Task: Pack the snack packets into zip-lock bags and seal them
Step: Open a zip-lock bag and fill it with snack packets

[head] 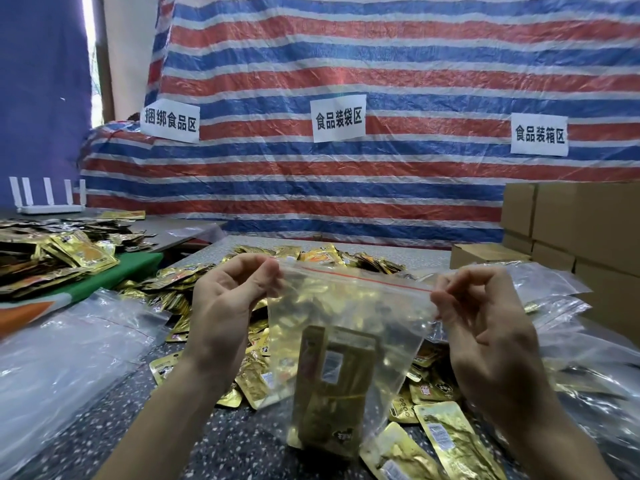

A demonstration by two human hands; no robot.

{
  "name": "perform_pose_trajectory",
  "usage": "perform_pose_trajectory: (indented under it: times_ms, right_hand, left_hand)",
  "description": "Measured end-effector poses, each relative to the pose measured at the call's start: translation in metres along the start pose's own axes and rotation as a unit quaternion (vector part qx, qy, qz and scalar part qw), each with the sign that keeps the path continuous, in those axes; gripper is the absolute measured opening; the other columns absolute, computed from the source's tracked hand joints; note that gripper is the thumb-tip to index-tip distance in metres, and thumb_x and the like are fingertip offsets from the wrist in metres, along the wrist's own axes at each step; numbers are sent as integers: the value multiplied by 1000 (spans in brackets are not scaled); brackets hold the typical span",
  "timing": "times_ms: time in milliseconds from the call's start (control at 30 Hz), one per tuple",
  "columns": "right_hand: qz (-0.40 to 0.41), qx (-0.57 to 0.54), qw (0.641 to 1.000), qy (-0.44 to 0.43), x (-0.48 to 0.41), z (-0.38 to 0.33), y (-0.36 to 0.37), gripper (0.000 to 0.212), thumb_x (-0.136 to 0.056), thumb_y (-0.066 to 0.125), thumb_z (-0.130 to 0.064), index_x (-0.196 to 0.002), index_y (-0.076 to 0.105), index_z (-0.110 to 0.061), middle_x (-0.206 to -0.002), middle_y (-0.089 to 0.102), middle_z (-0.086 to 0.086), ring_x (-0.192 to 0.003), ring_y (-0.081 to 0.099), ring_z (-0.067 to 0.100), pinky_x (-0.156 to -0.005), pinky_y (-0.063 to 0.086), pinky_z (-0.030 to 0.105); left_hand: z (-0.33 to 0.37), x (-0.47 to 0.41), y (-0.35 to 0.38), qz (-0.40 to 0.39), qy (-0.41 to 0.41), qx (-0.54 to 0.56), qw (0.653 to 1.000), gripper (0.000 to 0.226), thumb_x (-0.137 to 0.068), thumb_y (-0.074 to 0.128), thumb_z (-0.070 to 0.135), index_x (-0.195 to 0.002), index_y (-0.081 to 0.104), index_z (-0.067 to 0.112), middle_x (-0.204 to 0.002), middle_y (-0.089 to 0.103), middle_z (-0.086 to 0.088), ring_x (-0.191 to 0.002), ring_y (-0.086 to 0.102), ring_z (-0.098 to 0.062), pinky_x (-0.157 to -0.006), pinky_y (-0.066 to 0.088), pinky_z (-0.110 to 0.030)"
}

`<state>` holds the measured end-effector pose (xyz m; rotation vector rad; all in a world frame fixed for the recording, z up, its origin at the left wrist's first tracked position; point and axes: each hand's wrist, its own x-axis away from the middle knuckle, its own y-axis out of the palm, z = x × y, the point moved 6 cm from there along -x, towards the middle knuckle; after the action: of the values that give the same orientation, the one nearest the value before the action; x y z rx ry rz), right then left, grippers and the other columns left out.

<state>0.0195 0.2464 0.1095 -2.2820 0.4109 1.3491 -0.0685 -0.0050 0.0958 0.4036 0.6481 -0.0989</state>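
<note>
I hold a clear zip-lock bag (pixel 349 317) with a red zip line up over the table. My left hand (pixel 228 299) pinches its top left corner and my right hand (pixel 478 313) pinches its top right corner. A bundle of gold snack packets (pixel 332 386) stands upright in the bottom of the bag. Whether the zip is closed along its length I cannot tell. Loose gold snack packets (pixel 446 441) lie scattered on the speckled table (pixel 225 441) under and behind the bag.
Empty clear zip-lock bags lie in heaps at the left (pixel 69 344) and right (pixel 568 306). A pile of gold packets (pixel 59 251) covers a green board at far left. Cardboard boxes (pixel 568 223) stack at the right. A striped tarp (pixel 346 81) hangs behind.
</note>
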Motion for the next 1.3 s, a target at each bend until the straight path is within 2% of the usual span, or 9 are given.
perform_pose_trajectory:
  times_ms: [133, 233, 367, 467, 533, 733, 1033, 1167, 1300]
  right_hand:
    - [-2, 7, 999, 35, -9, 2, -2, 18, -91, 59, -28, -98, 50, -43, -92, 64, -14, -88, 65, 11, -76, 53, 24]
    - [3, 50, 995, 82, -11, 2, 3, 17, -93, 63, -29, -103, 52, -38, -98, 63, -18, -99, 61, -1, -77, 53, 25]
    - [-127, 138, 982, 34, -31, -35, 38, 33, -84, 59, -53, -115, 53, -42, -114, 50, -33, -113, 44, -20, -88, 38, 6]
    - [-245, 183, 952, -5, -47, -55, 70, 39, -86, 66, -56, -117, 63, -33, -118, 58, -23, -115, 49, -7, -99, 38, 15]
    - [-276, 168, 946, 2, -55, -60, 80, 30, -87, 70, -45, -111, 70, -27, -111, 67, -18, -107, 57, -4, -95, 46, 23]
    - [-297, 62, 953, 24, -64, -62, 84, 6, -85, 78, -22, -88, 77, -16, -83, 75, -5, -83, 70, 9, -79, 54, 34]
    - [-310, 10, 949, 62, -65, -70, 78, 24, -81, 73, -40, -86, 80, -18, -77, 74, 0, -70, 68, 16, -68, 59, 44]
    - [-307, 12, 949, 68, -61, -72, 82, 11, -87, 73, -25, -83, 78, -17, -75, 72, 4, -71, 66, 29, -66, 54, 53]
    - [-318, -6, 944, 82, -59, -77, 85, 8, -84, 77, -19, -85, 77, -11, -77, 74, 2, -72, 68, 23, -68, 57, 48]
  left_hand:
    - [2, 0, 2, 2, 10, 14, 1000, 11, -80, 65, 19, -80, 72, 11, -72, 68, -5, -65, 61, -14, -64, 54, -21]
    - [-5, 4, 10, -12, -6, 7, 1000, 6, -75, 72, 23, -76, 77, 20, -73, 69, -4, -67, 60, -15, -66, 51, -25]
    - [-6, 8, 19, -41, -2, -9, 999, 17, -68, 77, 38, -78, 77, 24, -75, 69, -2, -69, 60, -15, -65, 51, -24]
    - [-3, 9, 20, -58, 5, -3, 998, 9, -74, 78, 30, -79, 76, 23, -78, 71, -3, -73, 61, -17, -68, 51, -26]
    - [2, 10, 20, -68, 20, 1, 997, 11, -74, 80, 30, -81, 76, 21, -79, 71, -3, -75, 63, -18, -70, 52, -26]
    - [9, 11, 20, -78, 42, -1, 996, 16, -74, 77, 31, -80, 76, 17, -77, 71, -4, -75, 62, -16, -69, 50, -19]
    - [16, 12, 19, -121, 48, -4, 991, 14, -78, 74, 30, -80, 73, 16, -74, 67, -1, -71, 58, -14, -65, 48, -20]
    - [16, 13, 18, -124, 58, -7, 991, 14, -80, 70, 31, -78, 69, 16, -70, 60, -2, -68, 55, -18, -67, 47, -24]
    - [19, 14, 18, -91, 88, -20, 992, 10, -80, 67, 29, -74, 67, 21, -66, 58, -2, -66, 55, -18, -68, 47, -28]
